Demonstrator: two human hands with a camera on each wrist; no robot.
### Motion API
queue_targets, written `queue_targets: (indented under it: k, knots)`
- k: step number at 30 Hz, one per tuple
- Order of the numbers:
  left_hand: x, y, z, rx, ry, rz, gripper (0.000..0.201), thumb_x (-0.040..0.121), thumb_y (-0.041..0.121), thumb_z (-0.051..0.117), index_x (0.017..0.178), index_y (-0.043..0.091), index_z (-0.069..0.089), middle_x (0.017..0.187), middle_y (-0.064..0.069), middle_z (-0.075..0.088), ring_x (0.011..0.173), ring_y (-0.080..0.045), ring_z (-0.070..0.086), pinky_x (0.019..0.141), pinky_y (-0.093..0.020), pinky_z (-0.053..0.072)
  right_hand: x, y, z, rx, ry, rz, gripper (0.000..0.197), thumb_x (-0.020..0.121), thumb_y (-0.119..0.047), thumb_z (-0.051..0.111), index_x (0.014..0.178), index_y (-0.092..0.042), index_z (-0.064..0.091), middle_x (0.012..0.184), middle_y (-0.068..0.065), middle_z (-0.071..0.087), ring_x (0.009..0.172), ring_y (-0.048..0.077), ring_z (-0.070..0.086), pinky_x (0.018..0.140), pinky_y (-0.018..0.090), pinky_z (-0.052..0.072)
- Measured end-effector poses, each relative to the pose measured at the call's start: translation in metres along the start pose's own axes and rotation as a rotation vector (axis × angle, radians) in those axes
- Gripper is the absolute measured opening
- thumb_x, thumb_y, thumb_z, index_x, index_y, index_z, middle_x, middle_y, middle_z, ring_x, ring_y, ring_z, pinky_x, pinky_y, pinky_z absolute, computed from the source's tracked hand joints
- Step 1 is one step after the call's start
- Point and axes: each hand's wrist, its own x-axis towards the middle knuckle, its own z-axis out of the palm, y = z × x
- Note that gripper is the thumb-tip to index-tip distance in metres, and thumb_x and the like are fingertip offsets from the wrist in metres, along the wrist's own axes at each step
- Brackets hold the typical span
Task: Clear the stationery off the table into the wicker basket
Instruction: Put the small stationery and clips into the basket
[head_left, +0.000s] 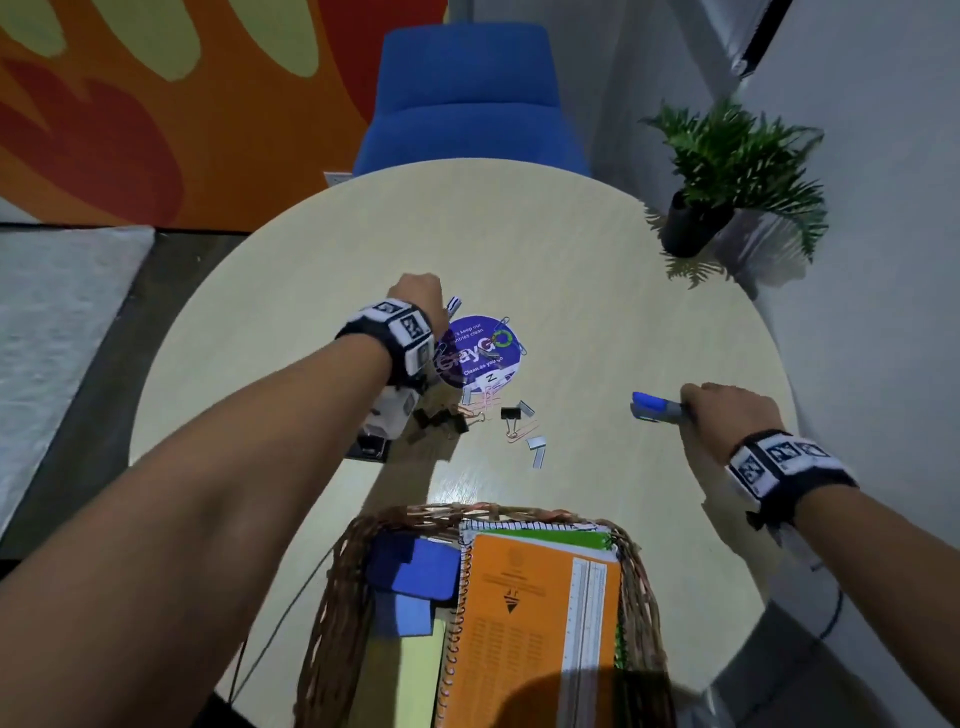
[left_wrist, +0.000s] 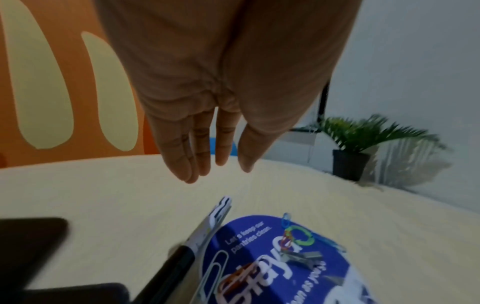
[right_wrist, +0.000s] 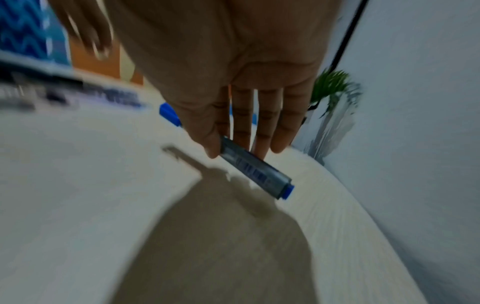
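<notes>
While the right hand (head_left: 727, 410) pinched a blue-capped marker (head_left: 655, 407) between thumb and fingers at about three o'clock on the round table (head_left: 597, 249), lifted just off the top as its shadow in the right wrist view suggested, the left hand (left_wrist: 207, 115) hung over the middle with fingers straight and close together, holding nothing. Just below its fingertips lay a pen (left_wrist: 207, 228), its tip touching the ten o'clock edge of a purple disc (head_left: 480, 349). Paperclips (left_wrist: 288, 238) and staples (left_wrist: 303, 257) were strewn over the disc, and binder clips (head_left: 441, 421) with more loose clips sat between it and the basket (head_left: 332, 613) at six o'clock. That basket already held an orange notebook (head_left: 524, 623) with a ruler (head_left: 587, 613) on it, and blue pads (head_left: 415, 571) beside.

I judged the clearing roughly half done: the big items were in, the marker was in hand, the small litter remained. Next, the marker wanted carrying back over the rim and dropping. The left hand wanted to come down and close on the pen, mindful that it might roll. The clips afterwards would call for a scooping or pinching grip.
</notes>
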Motion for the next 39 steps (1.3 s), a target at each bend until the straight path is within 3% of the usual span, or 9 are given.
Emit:
queue_targets:
  k: [2,6,11,13,15,20,27,32,39]
  knots:
    - [0.027,0.006,0.012,0.041,-0.052,-0.031,0.040,0.090,0.035,0.055,0.111,0.002,0.062,0.114,-0.023,0.065,0.103,-0.042,0.062,0.090,-0.055,0.049,-0.031,0.005,-0.011,0.165,0.088,0.037,0.011,0.088,-0.018,0.056,0.098,-0.015,0.057,0.090,0.008,0.066,0.078,0.032,0.063,0.061,0.031,0.041]
    - [0.051,0.005,0.036,0.091,-0.140,-0.003,0.036,0.094,0.023,0.050,0.120,0.000,0.059,0.125,-0.021,0.060,0.114,-0.036,0.059,0.077,-0.031,0.041,-0.124,-0.010,-0.035,0.631,0.256,0.033,0.012,0.080,-0.017,0.072,0.087,-0.018,0.062,0.071,0.002,0.069,0.062,0.023,0.066,0.062,0.034,0.052]
    - [0.051,0.002,0.035,0.100,-0.146,0.074,0.033,0.092,0.018,0.052,0.121,0.003,0.059,0.128,-0.019,0.059,0.116,-0.034,0.058,0.089,-0.037,0.049,-0.202,-0.076,-0.032,1.208,0.047,-0.015,0.024,0.074,-0.043,0.073,0.086,-0.025,0.064,0.067,0.000,0.065,0.055,0.004,0.058,0.053,0.014,0.047]
    - [0.040,0.008,0.019,0.035,-0.111,0.127,0.019,0.090,0.020,0.054,0.104,0.010,0.063,0.121,-0.019,0.062,0.111,-0.034,0.061,0.082,-0.034,0.048,-0.212,-0.105,-0.026,1.243,-0.055,-0.088,0.040,0.071,-0.057,0.071,0.093,-0.023,0.064,0.075,-0.004,0.070,0.064,0.004,0.066,0.059,0.018,0.052]
    - [0.022,0.010,-0.003,-0.007,-0.070,0.163,0.012,0.088,0.021,0.057,0.082,0.011,0.056,0.104,-0.020,0.066,0.098,-0.037,0.063,0.078,-0.031,0.047,-0.216,-0.135,-0.018,1.281,-0.245,-0.159,0.023,0.078,-0.030,0.075,0.095,-0.022,0.062,0.085,-0.004,0.073,0.075,0.005,0.070,0.067,0.025,0.057]
    - [-0.106,-0.024,-0.030,-0.256,-0.067,0.356,0.047,0.084,0.019,0.064,0.126,0.012,0.043,0.101,-0.009,0.068,0.090,-0.028,0.064,0.080,-0.033,0.049,-0.220,-0.192,0.005,1.019,-0.502,-0.449,0.011,0.087,-0.021,0.063,0.089,-0.031,0.060,0.097,-0.015,0.058,0.085,-0.004,0.060,0.080,0.017,0.053]
    - [-0.303,-0.114,0.033,-0.398,-0.274,0.269,0.035,0.085,0.022,0.058,0.107,0.034,0.034,0.088,0.009,0.061,0.080,-0.020,0.060,0.069,-0.033,0.047,-0.216,-0.253,0.010,0.977,-0.730,-0.313,0.019,0.081,-0.009,0.068,0.082,-0.021,0.053,0.085,0.010,0.063,0.079,0.021,0.060,0.068,0.025,0.045]
    - [-0.330,-0.124,0.073,-0.207,-0.326,0.225,0.028,0.088,0.026,0.045,0.116,0.026,0.044,0.112,-0.002,0.056,0.095,-0.033,0.061,0.077,-0.039,0.050,-0.221,-0.273,0.010,0.969,-0.678,-0.284,0.019,0.080,-0.015,0.067,0.071,-0.022,0.052,0.075,0.004,0.066,0.066,0.012,0.060,0.062,0.024,0.047]
    - [-0.333,-0.121,0.067,0.017,-0.376,0.202,0.027,0.090,0.026,0.045,0.117,0.025,0.047,0.117,-0.004,0.055,0.100,-0.033,0.062,0.079,-0.038,0.050,-0.224,-0.285,0.008,1.016,-0.662,-0.240,0.024,0.082,0.000,0.052,0.105,-0.005,0.053,0.070,0.012,0.062,0.049,0.014,0.054,0.051,0.025,0.044]
